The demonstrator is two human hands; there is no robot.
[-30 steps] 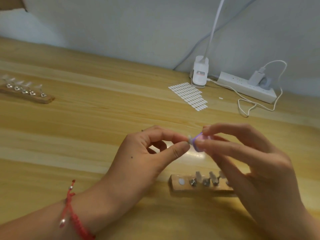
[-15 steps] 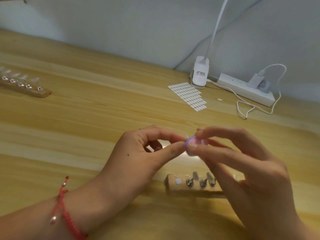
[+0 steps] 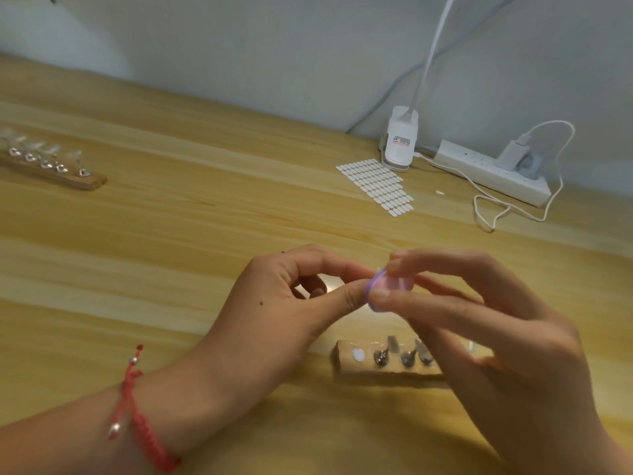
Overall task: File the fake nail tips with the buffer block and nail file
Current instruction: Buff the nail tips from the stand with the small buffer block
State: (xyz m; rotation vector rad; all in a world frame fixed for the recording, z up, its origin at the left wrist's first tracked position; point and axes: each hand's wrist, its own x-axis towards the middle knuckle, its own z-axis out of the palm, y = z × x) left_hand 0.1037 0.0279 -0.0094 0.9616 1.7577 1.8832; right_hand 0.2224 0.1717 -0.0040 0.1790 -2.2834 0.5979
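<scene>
My left hand (image 3: 294,299) pinches a small clear nail tip between thumb and forefinger; the tip is almost fully hidden by the fingertips. My right hand (image 3: 479,337) holds a small pink and purple buffer block (image 3: 387,284) between thumb and fingers, pressed against the spot where the left fingertips meet. Both hands hover above the wooden table (image 3: 191,234). Below them lies a wooden nail holder (image 3: 363,368) with several metal clips holding nail tips; my right hand covers its right end.
A second wooden holder (image 3: 58,169) with clipped tips lies at the far left. A sheet of white adhesive tabs (image 3: 376,186), a white lamp clamp (image 3: 399,142) and a power strip (image 3: 493,173) with a cable stand at the back right by the wall.
The view has shifted slightly. The buffer block has slid a little in my right hand against the tip; both hands stay together in the same place.
</scene>
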